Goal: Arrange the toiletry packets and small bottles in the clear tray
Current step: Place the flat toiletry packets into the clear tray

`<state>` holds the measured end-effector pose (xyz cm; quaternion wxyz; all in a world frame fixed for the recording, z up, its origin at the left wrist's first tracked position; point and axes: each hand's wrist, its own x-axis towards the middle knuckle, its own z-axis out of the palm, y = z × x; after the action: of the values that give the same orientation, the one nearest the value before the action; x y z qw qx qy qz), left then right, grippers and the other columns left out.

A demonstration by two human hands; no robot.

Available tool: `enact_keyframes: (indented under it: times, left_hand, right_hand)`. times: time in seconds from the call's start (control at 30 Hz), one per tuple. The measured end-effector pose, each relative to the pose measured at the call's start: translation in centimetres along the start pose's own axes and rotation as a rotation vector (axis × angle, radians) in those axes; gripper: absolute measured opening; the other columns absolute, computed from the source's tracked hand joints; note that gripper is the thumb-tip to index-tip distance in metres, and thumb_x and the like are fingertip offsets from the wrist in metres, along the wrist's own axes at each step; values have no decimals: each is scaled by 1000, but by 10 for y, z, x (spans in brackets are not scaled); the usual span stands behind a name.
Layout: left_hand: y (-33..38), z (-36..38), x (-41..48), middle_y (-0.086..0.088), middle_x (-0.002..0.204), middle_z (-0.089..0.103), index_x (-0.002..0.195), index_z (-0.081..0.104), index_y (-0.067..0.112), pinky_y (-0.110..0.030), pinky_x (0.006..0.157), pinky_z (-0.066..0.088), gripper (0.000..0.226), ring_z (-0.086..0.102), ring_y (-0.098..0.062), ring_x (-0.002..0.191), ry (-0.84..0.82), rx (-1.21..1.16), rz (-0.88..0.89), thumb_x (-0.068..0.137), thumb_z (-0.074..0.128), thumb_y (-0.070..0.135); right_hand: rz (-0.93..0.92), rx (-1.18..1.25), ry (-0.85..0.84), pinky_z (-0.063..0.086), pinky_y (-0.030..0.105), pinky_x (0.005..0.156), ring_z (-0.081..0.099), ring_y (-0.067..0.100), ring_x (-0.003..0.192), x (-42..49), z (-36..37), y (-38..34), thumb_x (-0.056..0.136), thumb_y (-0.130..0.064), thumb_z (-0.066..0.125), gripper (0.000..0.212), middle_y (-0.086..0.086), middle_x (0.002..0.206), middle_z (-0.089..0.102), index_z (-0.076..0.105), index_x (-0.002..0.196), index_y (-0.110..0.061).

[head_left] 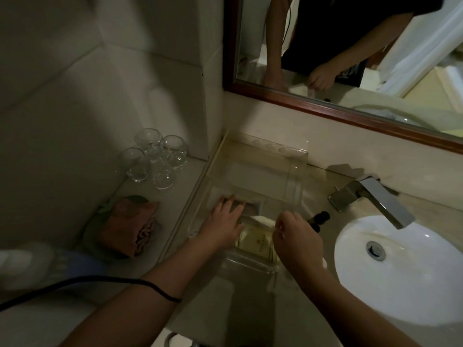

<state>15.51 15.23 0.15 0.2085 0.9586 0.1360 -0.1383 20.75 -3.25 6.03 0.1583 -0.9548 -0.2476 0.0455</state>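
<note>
My bare left forearm [140, 294] reaches in from below, a black cable [100, 281] draped over it. The left hand [224, 221] lies flat, fingers spread, inside the clear tray [295, 169], holding nothing I can see. My right hand [295, 236] hovers curled over a pale packet [253, 240] in the tray; whether it pinches anything I cannot tell. Dark bottles [320, 219] stand just beside it, near the glossy white basin [400, 271].

Both hands [258, 226] reach into the clear tray [295, 169] over pale packets [253, 240].
</note>
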Motion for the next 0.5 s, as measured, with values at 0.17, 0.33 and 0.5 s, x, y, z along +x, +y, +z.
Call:
enact_keyframes:
  times: [0.17, 0.33, 0.5]
  left_hand:
    - [-4, -2, -3, -8, 159, 14, 147, 24, 22, -44, 115, 23, 58, 9, -30, 146, 136, -135, -1, 94, 48, 23]
    - [-14, -15, -24, -10, 131, 49, 127, 52, 13, -31, 93, 44, 48, 50, -24, 116, 584, -483, -204, 80, 48, 2]
    - [-9, -11, -48, -5, 125, 51, 125, 52, 16, -24, 87, 43, 43, 52, -17, 110, 619, -536, -201, 84, 47, 0]
  right_hand:
    - [-123, 55, 77, 42, 20, 53, 48, 7, 62, 12, -4, -19, 84, -18, 64, 15, -11, 75, 51, 52, 79, -26]
    - [-304, 35, 93, 25, 16, 51, 43, 10, 62, 42, 4, -46, 85, -22, 59, 5, -8, 76, 48, 55, 81, -22]
    - [-462, -27, 19, 33, 28, 52, 51, 18, 66, 70, 37, -59, 82, -22, 65, 9, 1, 82, 57, 58, 83, -18]
